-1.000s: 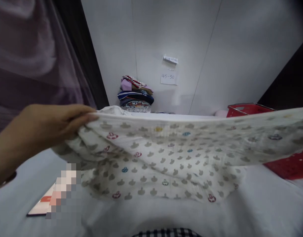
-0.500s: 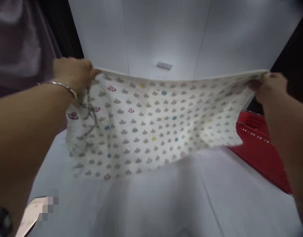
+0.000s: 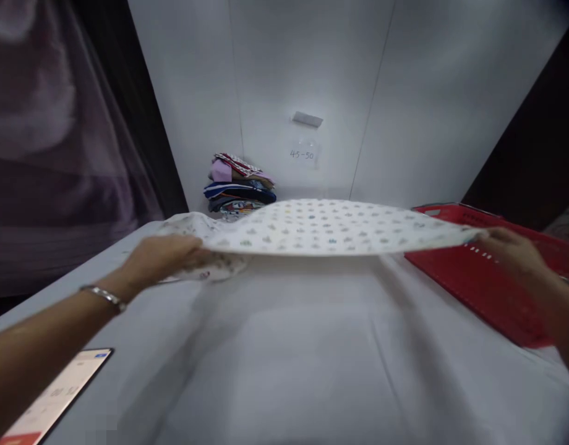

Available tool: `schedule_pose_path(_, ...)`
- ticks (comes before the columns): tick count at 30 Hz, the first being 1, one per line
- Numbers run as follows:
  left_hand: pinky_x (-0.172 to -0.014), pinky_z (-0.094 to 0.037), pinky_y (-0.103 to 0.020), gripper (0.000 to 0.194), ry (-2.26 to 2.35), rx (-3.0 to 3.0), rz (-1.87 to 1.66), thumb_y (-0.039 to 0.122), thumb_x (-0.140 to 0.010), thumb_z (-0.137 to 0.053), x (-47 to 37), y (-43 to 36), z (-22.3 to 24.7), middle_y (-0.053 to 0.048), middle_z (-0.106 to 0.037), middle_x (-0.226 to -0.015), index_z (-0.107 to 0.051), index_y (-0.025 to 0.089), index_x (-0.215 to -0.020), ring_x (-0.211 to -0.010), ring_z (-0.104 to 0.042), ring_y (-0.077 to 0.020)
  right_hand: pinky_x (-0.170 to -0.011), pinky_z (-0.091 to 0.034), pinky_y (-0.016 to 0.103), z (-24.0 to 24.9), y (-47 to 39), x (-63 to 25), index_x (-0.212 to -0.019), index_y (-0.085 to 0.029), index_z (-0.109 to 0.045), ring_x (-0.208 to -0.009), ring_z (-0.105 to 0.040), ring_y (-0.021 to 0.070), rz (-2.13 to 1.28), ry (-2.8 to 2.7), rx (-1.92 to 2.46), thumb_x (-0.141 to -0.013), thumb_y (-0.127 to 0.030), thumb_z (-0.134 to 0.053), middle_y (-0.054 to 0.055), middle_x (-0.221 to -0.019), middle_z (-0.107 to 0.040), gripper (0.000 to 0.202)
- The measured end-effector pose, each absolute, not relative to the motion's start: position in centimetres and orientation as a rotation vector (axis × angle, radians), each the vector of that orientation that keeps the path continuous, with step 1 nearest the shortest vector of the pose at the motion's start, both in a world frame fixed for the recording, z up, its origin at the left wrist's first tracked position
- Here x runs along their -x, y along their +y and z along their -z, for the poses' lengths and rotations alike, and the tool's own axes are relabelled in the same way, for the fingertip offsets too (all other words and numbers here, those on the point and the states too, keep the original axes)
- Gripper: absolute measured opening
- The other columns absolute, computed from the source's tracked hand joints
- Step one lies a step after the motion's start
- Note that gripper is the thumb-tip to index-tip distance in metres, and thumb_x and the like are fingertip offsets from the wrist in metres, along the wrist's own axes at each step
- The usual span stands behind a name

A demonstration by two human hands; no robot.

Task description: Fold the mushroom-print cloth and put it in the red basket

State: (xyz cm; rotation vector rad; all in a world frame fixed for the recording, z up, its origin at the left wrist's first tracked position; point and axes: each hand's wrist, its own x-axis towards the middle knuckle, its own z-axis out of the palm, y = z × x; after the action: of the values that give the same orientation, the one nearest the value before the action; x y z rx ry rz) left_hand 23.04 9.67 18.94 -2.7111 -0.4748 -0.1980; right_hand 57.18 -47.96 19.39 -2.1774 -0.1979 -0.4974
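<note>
A white cloth (image 3: 321, 228) with small grey, blue and yellow prints is stretched between my two hands, billowing above the white table. My left hand (image 3: 171, 256), with a silver bangle at its wrist, is closed on the near left corner. Bunched fabric hangs beside and behind that hand, partly resting low over the table. At the right, my right hand (image 3: 511, 247) grips the other near corner, in front of the red basket. The cloth's near edge runs nearly straight from one hand to the other.
A stack of folded clothes (image 3: 240, 188) stands by the back wall, left of a paper label (image 3: 304, 154) reading 45-50. The red basket (image 3: 488, 284) lies at the right. A lit phone (image 3: 57, 395) is at the near left of the white table (image 3: 307, 371). Purple fabric hangs at the left.
Both hands have come down with the cloth, which has swung from hanging upright to nearly flat, billowing away from me. The folded stack and wall label now show.
</note>
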Motion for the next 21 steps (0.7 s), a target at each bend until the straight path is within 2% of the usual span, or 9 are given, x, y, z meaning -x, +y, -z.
schedule_pose_path(2,-0.061,-0.032,-0.023,0.041,-0.294,2.841,0.044,0.047,-0.092,-0.034,-22.1,9.0,-13.5,-0.004,-0.058,-0.081,-0.057,0.013,-0.087,-0.073,-0.054,-0.0148,-0.084,-0.043,0.029,-14.2,-49.7,-56.5,-0.091,-0.01,-0.065,-0.088,-0.06,0.0179,0.347,-0.177,2.283,-0.08,-0.021,-0.056,0.01,-0.097,-0.067,0.018)
schedule_pose_path(4,-0.061,-0.032,-0.024,0.034,-0.107,2.946,-0.118,0.038,-0.093,-0.033,-21.0,8.1,-8.9,-0.004,-0.06,-0.084,-0.057,0.016,-0.085,-0.074,-0.056,-0.0157,-0.084,-0.044,0.027,-9.2,-51.4,-55.6,-0.088,-0.015,-0.066,-0.094,-0.061,0.0217,0.177,-0.224,2.365,-0.076,-0.028,-0.057,0.009,-0.099,-0.068,0.02)
schedule_pose_path(7,-0.061,-0.033,-0.026,0.035,-0.073,3.003,-0.234,0.035,-0.094,-0.029,-19.6,6.7,-4.9,-0.004,-0.062,-0.085,-0.057,0.018,-0.083,-0.074,-0.058,-0.0164,-0.08,-0.047,0.03,-3.5,-53.9,-54.2,-0.08,-0.018,-0.067,-0.088,-0.063,0.0257,-0.007,-0.268,2.46,-0.068,-0.037,-0.053,0.007,-0.087,-0.07,0.027)
schedule_pose_path(11,-0.058,-0.031,-0.028,0.039,-0.173,3.033,-0.166,0.038,-0.094,-0.025,-18.3,5.2,-5.3,-0.004,-0.062,-0.082,-0.055,0.017,-0.079,-0.069,-0.058,-0.0178,-0.081,-0.048,0.038,-0.8,-57.7,-53.5,-0.077,-0.022,-0.067,-0.085,-0.063,0.0302,0.016,-0.238,2.524,-0.062,-0.052,-0.048,0.008,-0.085,-0.07,0.038)
schedule_pose_path(14,-0.058,-0.03,-0.029,0.04,-0.148,3.056,-0.15,0.041,-0.093,-0.027,-17.3,3.8,-6.2,-0.004,-0.062,-0.08,-0.055,0.018,-0.077,-0.069,-0.058,-0.019,-0.081,-0.048,0.04,-0.5,-60.9,-53.4,-0.069,-0.023,-0.065,-0.09,-0.062,0.0342,0.123,-0.126,2.512,-0.06,-0.054,-0.048,0.012,-0.087,-0.069,0.036)
schedule_pose_path(16,-0.059,-0.03,-0.028,0.037,-0.085,3.074,-0.207,0.04,-0.092,-0.029,-16.5,2.7,-5.9,-0.004,-0.063,-0.08,-0.056,0.019,-0.077,-0.07,-0.058,-0.0189,-0.079,-0.049,0.04,0.1,-62.9,-53.3,-0.067,-0.025,-0.065,-0.087,-0.063,0.0344,0.079,-0.141,2.522,-0.061,-0.054,-0.05,0.012,-0.084,-0.07,0.033)
schedule_pose_path(18,-0.061,-0.031,-0.028,0.035,-0.037,3.083,-0.286,0.038,-0.092,-0.031,-15.8,1.6,-5.0,-0.003,-0.064,-0.082,-0.057,0.02,-0.078,-0.072,-0.058,-0.0189,-0.077,-0.049,0.039,0.9,-64.4,-53.1,-0.069,-0.027,-0.066,-0.085,-0.064,0.0338,0.006,-0.186,2.535,-0.063,-0.053,-0.05,0.009,-0.082,-0.07,0.031)
schedule_pose_path(21,-0.063,-0.032,-0.029,0.037,-0.023,3.095,-0.345,0.04,-0.092,-0.029,-14.7,0.7,-3.4,-0.002,-0.065,-0.085,-0.059,0.021,-0.079,-0.074,-0.059,-0.0198,-0.08,-0.049,0.039,1.7,-65.3,-52.7,-0.081,-0.028,-0.069,-0.09,-0.063,0.033,0.018,-0.186,2.548,-0.064,-0.053,-0.051,0.007,-0.09,-0.071,0.035)
